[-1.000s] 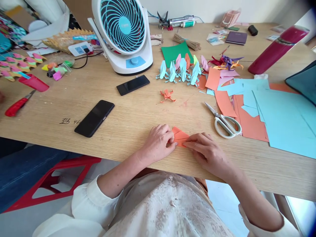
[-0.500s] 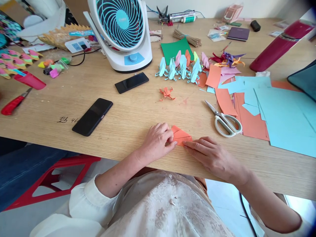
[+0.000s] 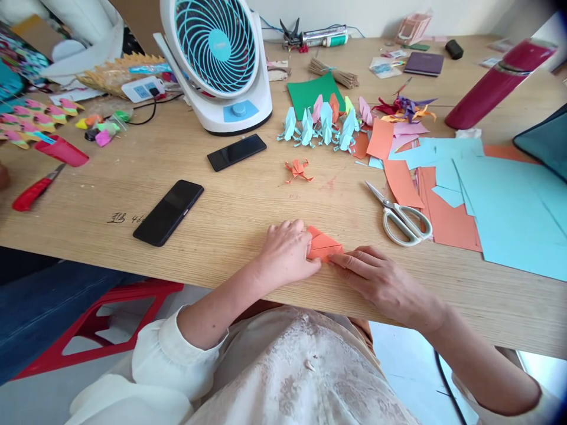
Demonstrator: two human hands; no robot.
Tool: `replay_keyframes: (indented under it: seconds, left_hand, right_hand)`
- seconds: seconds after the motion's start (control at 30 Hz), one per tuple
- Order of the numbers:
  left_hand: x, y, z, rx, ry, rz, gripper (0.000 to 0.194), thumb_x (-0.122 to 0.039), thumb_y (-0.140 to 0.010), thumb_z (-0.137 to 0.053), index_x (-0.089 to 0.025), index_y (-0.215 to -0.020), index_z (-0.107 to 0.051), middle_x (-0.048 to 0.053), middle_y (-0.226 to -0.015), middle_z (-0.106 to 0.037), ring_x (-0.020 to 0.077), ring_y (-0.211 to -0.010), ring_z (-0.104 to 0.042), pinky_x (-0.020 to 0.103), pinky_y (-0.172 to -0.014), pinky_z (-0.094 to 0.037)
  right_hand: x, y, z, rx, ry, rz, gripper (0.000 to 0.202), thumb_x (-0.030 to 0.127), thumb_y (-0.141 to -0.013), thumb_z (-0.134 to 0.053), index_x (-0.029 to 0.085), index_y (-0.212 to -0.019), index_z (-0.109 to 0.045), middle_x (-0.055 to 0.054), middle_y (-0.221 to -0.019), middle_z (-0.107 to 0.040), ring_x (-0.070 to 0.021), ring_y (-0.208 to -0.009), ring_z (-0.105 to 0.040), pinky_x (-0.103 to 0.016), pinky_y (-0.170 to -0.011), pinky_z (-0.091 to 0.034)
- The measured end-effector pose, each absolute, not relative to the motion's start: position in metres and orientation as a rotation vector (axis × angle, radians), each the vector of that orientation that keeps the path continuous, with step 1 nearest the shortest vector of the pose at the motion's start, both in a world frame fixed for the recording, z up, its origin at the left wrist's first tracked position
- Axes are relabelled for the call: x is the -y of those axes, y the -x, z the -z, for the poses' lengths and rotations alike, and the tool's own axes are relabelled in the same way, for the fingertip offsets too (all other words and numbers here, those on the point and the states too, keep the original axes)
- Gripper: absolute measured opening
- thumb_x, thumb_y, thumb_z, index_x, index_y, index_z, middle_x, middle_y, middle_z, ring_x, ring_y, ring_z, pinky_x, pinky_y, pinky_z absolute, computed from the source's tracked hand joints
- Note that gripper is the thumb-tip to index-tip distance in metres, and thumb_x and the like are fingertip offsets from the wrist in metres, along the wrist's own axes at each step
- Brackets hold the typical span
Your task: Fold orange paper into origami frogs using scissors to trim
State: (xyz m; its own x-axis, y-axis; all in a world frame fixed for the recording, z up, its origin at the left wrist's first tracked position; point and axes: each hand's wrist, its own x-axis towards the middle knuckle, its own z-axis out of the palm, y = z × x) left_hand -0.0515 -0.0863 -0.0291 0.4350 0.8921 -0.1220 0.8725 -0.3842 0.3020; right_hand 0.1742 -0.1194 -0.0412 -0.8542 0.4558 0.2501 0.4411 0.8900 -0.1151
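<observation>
A folded piece of orange paper (image 3: 324,243) lies on the wooden table near its front edge, with creases across it. Curled over its left end is my left hand (image 3: 290,251), the thumb pressed at the lower side. My right hand (image 3: 376,274) holds the lower right corner with its fingertips, fingers close together. Beyond the hands sits a small orange origami figure (image 3: 298,170). To the right, scissors (image 3: 405,223) with pale handles lie with their points toward the far left. The parts of the paper under my left fingers are hidden.
Orange and light blue sheets (image 3: 522,218) cover the right side. Several paper figures (image 3: 326,124) stand behind, near a fan (image 3: 221,65). Two phones (image 3: 169,212) lie left. A red knife (image 3: 38,189), a red cup (image 3: 64,150) and a tilted magenta flask (image 3: 496,88) are farther out.
My left hand has shifted slightly on the orange paper, its thumb now farther right along the lower edge. The right hand stays nearly in place. The whole view has moved a little.
</observation>
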Motion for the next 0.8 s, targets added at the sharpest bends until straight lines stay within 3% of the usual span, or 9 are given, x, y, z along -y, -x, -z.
replay_keyframes:
  seconds: [0.3, 0.47, 0.8]
  left_hand:
    - [0.063, 0.071, 0.014, -1.264, -2.228, 0.081, 0.003, -0.019, -0.08, -0.056, -0.02, -0.078, -0.055, -0.002, -0.091, -0.058, 0.0162, -0.083, -0.056, 0.032, -0.079, -0.038]
    - [0.053, 0.075, 0.011, -1.17, -2.157, 0.135, 0.011, -0.009, -0.077, -0.055, -0.02, -0.079, -0.057, -0.002, -0.091, -0.057, 0.0141, -0.081, -0.054, 0.026, -0.07, -0.038]
    - [0.051, 0.079, 0.011, -1.105, -2.165, 0.169, 0.024, -0.002, -0.078, -0.05, -0.02, -0.087, -0.063, -0.001, -0.095, -0.059, 0.0137, -0.084, -0.057, 0.026, -0.072, -0.039]
  right_hand:
    - [0.114, -0.176, 0.041, 2.778, 0.65, -0.144, 0.032, 0.007, -0.099, -0.038, 0.008, -0.11, -0.068, -0.018, -0.128, -0.064, -0.0245, -0.093, -0.061, -0.041, -0.08, -0.051]
    - [0.114, -0.178, 0.041, 2.784, 0.641, -0.146, 0.033, 0.006, -0.099, -0.036, 0.008, -0.109, -0.067, -0.017, -0.128, -0.064, -0.0232, -0.09, -0.061, -0.04, -0.079, -0.052]
    - [0.118, -0.184, 0.048, 2.78, 0.672, -0.161, 0.032, 0.006, -0.098, -0.039, 0.008, -0.119, -0.063, -0.018, -0.134, -0.06, -0.0238, -0.096, -0.061, -0.04, -0.082, -0.054]
